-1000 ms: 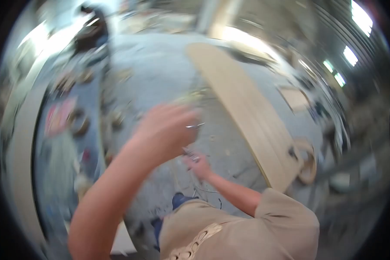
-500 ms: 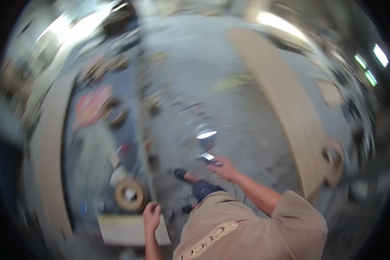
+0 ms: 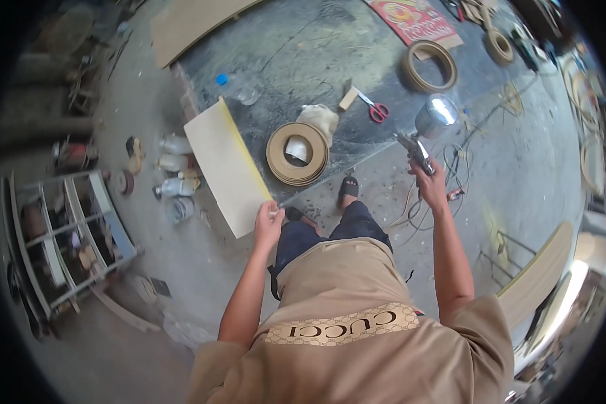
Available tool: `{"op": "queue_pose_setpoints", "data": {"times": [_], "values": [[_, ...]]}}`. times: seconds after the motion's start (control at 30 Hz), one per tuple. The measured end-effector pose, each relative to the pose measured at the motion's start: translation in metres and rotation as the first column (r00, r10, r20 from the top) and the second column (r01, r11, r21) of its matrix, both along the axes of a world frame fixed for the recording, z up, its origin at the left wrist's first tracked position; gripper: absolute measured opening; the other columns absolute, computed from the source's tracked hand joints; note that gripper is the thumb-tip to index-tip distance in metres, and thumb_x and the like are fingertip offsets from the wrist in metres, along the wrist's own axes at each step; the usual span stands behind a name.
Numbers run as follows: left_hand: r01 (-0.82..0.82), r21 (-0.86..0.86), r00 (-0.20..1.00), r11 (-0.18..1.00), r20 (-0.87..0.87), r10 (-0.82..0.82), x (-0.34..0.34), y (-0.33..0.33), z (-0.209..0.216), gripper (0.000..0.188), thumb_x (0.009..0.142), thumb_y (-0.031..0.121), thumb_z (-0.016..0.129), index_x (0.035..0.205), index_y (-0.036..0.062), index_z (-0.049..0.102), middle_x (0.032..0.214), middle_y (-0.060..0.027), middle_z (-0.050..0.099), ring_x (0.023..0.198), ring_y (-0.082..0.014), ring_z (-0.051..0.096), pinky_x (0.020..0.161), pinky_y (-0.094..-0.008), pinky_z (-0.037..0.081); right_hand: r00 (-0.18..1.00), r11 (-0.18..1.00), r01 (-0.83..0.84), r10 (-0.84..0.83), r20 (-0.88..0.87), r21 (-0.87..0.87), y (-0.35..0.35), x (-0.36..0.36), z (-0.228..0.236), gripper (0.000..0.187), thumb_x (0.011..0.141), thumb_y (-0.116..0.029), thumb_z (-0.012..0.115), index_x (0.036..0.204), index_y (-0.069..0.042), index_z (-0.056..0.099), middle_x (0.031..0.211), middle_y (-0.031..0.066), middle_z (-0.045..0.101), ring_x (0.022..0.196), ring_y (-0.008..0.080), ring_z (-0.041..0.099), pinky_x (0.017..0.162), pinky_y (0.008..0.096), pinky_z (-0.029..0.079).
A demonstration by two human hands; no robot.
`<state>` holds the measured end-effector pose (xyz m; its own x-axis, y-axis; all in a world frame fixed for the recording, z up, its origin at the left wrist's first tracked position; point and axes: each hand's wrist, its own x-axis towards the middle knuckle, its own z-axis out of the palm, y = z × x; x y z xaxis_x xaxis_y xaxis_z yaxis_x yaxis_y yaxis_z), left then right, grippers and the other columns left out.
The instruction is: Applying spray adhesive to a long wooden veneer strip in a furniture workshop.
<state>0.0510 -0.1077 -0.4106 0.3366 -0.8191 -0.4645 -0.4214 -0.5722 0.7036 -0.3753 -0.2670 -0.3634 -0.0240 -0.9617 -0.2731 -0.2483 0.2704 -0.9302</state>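
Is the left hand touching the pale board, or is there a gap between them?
Touching. In the head view the left hand closes its fingers on the near corner of the pale board; no gap shows between them.

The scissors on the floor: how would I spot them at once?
Start at the dark mat spread over the concrete floor. Near its lower right edge, beyond the stacked tan rings and a small wooden block, lie the scissors. Their bright red handles are unlike anything beside them.
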Motion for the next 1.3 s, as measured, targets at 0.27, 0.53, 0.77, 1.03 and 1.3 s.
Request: {"op": "queue_pose_setpoints", "data": {"times": [0.27, 0.53, 0.77, 1.03, 1.3], "values": [[-0.15, -0.022, 0.977, 0.988, 0.15, 0.151, -0.03, -0.054, -0.029, 0.048, 0.088, 0.021, 0.072, 0.128, 0.004, 0.052, 0.121, -0.0167, 0.059, 0.084, -0.019, 0.063, 0.078, -0.0339, 0.052, 0.982, 0.981, -0.189, 0.189, 0.019, 0.043, -0.101, 0.01, -0.053, 0.045, 0.091, -0.012, 0.066, 0.136, -0.007, 0.058, 0.092, 0.0004, 0.063, 0.079, 0.0099, 0.057, 0.073, 0.0271, 0.051], [-0.322, 0.104, 0.926, 0.941, -0.171, 0.336, -0.03, 0.014, -0.029, 0.04, 0.093, 0.023, 0.067, 0.125, 0.0032, 0.055, 0.117, -0.0126, 0.062, 0.098, -0.0217, 0.062, 0.083, -0.0335, 0.051, 0.97, 0.957, -0.224, 0.201, 0.134, 0.186, -0.164, 0.012, -0.095, 0.045, 0.09, -0.015, 0.071, 0.133, -0.01, 0.059, 0.106, 0.0028, 0.067, 0.088, 0.0121, 0.061, 0.071, 0.0301, 0.053], [-0.314, 0.267, 0.916, 0.911, -0.166, 0.364, -0.029, 0.063, -0.015, 0.032, 0.094, 0.022, 0.066, 0.12, 0.0078, 0.057, 0.101, -0.0048, 0.062, 0.075, -0.0114, 0.059, 0.063, -0.0259, 0.048, 0.963, 0.956, -0.216, 0.174, 0.208, 0.2, -0.214, 0.008, -0.114, 0.044, 0.089, -0.014, 0.073, 0.131, -0.009, 0.061, 0.101, 0.0017, 0.068, 0.086, 0.0137, 0.063, 0.069, 0.031, 0.055], [-0.256, 0.349, 0.953, 0.902, -0.063, 0.295, -0.019, 0.113, -0.022, 0.029, 0.092, 0.021, 0.065, 0.118, 0.0085, 0.058, 0.099, -0.0052, 0.062, 0.074, -0.0124, 0.059, 0.06, -0.0257, 0.047, 0.974, 0.957, -0.224, 0.212, 0.083, 0.183, -0.223, 0.007, -0.109, 0.054, 0.081, -0.024, 0.083, 0.128, -0.005, 0.064, 0.1, 0.0035, 0.07, 0.088, 0.0107, 0.062, 0.08, 0.0256, 0.05], [-0.322, 0.341, 0.933, 0.883, -0.04, 0.356, -0.013, 0.122, -0.01, 0.03, 0.092, 0.019, 0.066, 0.115, 0.0016, 0.059, 0.094, -0.0096, 0.067, 0.075, -0.0151, 0.063, 0.068, -0.0286, 0.051, 0.993, 0.992, -0.112, 0.11, 0.046, 0.054, -0.181, -0.017, -0.108, 0.067, 0.083, -0.029, 0.08, 0.138, -0.002, 0.053, 0.117, 0.014, 0.068, 0.103, 0.018, 0.066, 0.091, 0.031, 0.051]]}}
